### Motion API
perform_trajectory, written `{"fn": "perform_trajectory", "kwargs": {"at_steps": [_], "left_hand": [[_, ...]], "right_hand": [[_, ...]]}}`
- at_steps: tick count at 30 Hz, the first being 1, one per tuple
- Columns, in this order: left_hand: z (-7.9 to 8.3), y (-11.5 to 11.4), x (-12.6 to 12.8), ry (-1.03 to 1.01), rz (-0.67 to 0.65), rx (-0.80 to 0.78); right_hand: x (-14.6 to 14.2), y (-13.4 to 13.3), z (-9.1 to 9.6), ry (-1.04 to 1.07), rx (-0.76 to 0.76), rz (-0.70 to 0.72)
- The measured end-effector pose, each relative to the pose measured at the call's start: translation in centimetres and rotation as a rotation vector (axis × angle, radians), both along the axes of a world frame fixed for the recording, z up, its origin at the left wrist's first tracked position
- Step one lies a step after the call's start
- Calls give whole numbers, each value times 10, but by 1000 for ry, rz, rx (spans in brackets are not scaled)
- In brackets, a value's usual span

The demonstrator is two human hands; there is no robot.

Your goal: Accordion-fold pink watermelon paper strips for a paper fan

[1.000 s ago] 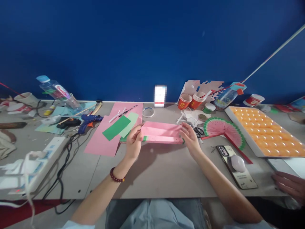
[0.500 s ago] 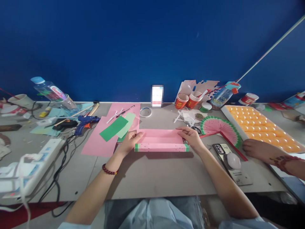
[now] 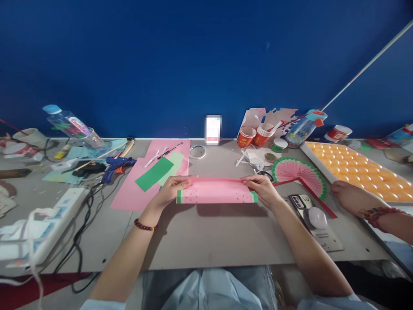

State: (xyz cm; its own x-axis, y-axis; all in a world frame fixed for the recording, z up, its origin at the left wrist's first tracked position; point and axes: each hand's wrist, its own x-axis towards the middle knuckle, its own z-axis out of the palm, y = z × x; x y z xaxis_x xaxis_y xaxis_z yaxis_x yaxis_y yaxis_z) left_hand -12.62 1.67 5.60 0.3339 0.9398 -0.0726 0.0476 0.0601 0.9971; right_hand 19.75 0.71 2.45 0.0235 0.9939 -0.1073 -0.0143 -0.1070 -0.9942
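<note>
Listener: Hands, what are they doing?

Onlooker: The seated person's left hand (image 3: 169, 191) and right hand (image 3: 263, 189) each grip one end of a paper (image 3: 215, 191). It is a long pink folded strip with green ends and small dark dots. The fingers are closed over its upper corners, with no gap in either grip.

Listener: Where is the paper?

Onlooker: Straight in front of the person, near the middle of the table (image 3: 219, 245). It is stretched flat between the hands and lifted slightly, with its shadow on the tabletop just below.

Listener: What lies around it?

Onlooker: To the left, a green slip (image 3: 154, 173) lies on a pink sheet (image 3: 135, 191), with a blue glue gun (image 3: 116, 165) beyond. To the right is a watermelon fan (image 3: 300, 174), and a phone (image 3: 314, 219) lies near the right wrist. Another person's hand (image 3: 346, 196) rests against a tray (image 3: 355, 168) of orange balls. Red cups (image 3: 254, 137) stand at the back by the blue wall.
</note>
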Motion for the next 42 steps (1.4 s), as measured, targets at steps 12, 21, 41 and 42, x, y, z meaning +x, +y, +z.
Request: {"fn": "perform_trajectory", "kwargs": {"at_steps": [12, 21, 41, 42], "left_hand": [[-4, -14, 29, -41, -551, -419], [-11, -33, 58, 9, -524, -224], [-23, -41, 63, 71, -270, -224], [-24, -41, 64, 82, -263, -207]], "right_hand": [[-28, -22, 13, -137, 110, 540], [-52, -27, 9, -286, 165, 532], [-62, -31, 16, -40, -214, 460], [-62, -31, 14, -60, -202, 463]]}}
